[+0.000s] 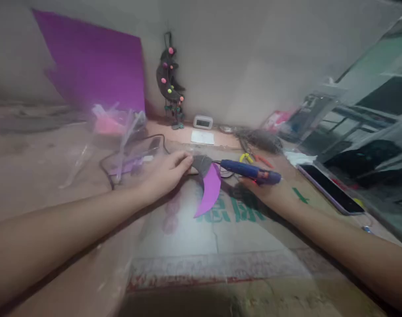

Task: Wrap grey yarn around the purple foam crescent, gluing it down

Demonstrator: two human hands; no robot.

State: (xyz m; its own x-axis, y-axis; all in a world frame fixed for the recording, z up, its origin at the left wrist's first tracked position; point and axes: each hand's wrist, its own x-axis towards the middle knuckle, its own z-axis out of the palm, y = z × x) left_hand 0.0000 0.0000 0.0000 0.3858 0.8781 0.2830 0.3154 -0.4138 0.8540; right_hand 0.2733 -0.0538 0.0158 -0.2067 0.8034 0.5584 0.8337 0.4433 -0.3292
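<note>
My left hand (171, 171) pinches the grey upper part of a crescent-shaped piece (212, 187) with a purple, pointed lower end. In my right hand (258, 187) is a blue hot glue gun (242, 168), lying almost level, with a small red light glowing near the grip. Its nozzle points left at the top of the crescent, close to where grey meets purple; I cannot tell whether it touches. The fingers of my right hand are partly hidden under the glue gun.
A purple sheet (98, 61) and a hanging grey moon ornament (166, 81) are against the wall. A white digital clock (203, 122) stands at the back. Yellow-handled pliers (246, 157) lie behind the glue gun, a phone (331, 189) at right, clear plastic bags (118, 125) at left.
</note>
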